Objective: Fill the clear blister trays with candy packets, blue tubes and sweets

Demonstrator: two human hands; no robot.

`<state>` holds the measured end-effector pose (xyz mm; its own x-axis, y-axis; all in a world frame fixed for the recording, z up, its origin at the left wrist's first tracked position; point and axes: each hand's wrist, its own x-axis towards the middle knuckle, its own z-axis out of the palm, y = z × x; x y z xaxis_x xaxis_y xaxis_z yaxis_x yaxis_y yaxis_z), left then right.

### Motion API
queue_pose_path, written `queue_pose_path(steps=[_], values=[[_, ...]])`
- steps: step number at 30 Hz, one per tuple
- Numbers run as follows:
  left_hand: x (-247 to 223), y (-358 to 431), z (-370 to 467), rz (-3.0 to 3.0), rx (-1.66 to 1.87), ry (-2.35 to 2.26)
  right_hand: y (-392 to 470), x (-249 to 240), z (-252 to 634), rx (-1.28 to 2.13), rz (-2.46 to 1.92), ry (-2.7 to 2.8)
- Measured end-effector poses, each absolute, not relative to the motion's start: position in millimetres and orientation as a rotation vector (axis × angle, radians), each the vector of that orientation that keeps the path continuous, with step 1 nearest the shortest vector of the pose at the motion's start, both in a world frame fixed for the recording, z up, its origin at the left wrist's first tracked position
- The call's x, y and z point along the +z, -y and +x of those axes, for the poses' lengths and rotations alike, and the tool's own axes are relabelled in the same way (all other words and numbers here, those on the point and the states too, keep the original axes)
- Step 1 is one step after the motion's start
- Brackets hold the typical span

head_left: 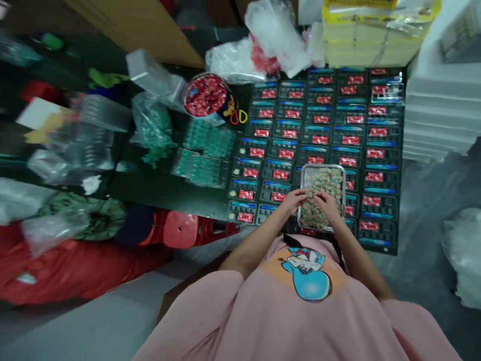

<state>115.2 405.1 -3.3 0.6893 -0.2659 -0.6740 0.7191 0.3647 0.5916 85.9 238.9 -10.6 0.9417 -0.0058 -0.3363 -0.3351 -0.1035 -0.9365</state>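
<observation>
A clear plastic tray lies in front of my body, filled with small beige-and-green pieces. Over its left side is my left hand, thumb and fingers drawn together. My right hand meets it from the right in a similar pinch, and the fingertips nearly touch above the pieces. Whatever sits between the fingers is too small to make out. Under and around the tray spread rows of black compartment trays, many holding a blue pen-like stick and a red patterned packet.
Left of the rows are stacked green pieces, a tub of red packets and bagged green parts. A red stool stands by the table's near edge. Plastic bags and a yellow-edged pack line the back.
</observation>
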Motion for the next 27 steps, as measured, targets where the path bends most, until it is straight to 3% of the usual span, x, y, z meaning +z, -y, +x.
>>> queue_pose_path(steps=[5,15,21,27], values=[[3,-458,163,1.246,-0.448,-0.48,-237,-24,84,0.228,-1.751,-0.328],[3,-613,341,1.72,0.021,-0.532,-252,-29,66,0.104,-1.776,-0.631],[-27,-642,413,2.157,-0.027,-0.438,-284,-28,51,0.044,-1.803,-0.732],[-45,-647,433,2.376,-0.15,-0.293,-304,-31,46,0.021,-1.787,-0.832]])
